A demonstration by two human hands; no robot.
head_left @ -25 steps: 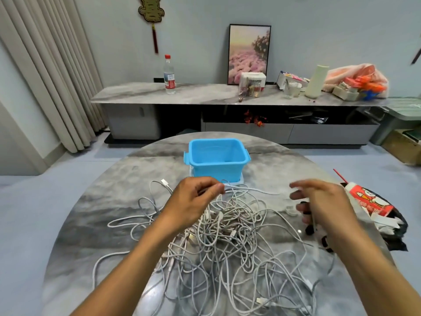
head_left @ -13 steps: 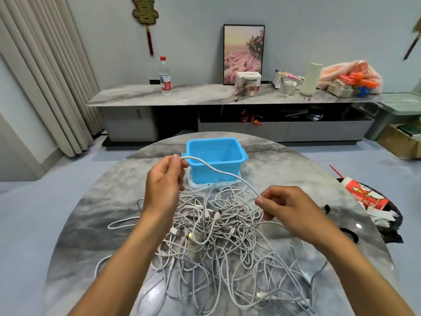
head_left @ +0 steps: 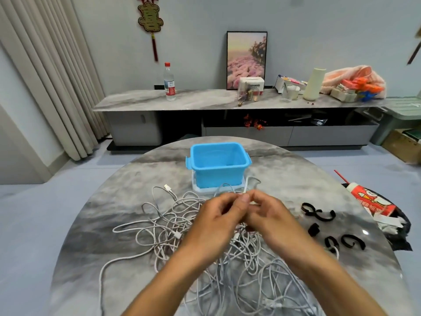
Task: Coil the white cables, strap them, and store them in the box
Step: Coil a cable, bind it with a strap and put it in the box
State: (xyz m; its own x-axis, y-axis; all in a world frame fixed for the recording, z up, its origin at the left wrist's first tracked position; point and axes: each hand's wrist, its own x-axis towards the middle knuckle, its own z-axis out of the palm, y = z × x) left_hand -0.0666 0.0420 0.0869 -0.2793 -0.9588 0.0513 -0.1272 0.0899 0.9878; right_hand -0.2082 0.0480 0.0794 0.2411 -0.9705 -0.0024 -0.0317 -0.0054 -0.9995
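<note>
Together, both hands (head_left: 245, 215) pinching one white cable (head_left: 247, 187).

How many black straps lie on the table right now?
5 black straps: two linked far right, one small nearer the hands, two nearest. Cables or hands may hide more.

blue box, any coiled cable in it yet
No, the blue box shows only its bare inside, and the white cables lie tangled on the table in front of it.

Round marble table (head_left: 127, 201) carries tangled white cables (head_left: 159, 226), blue box (head_left: 219, 166), apparently black straps (head_left: 319, 213)
</note>
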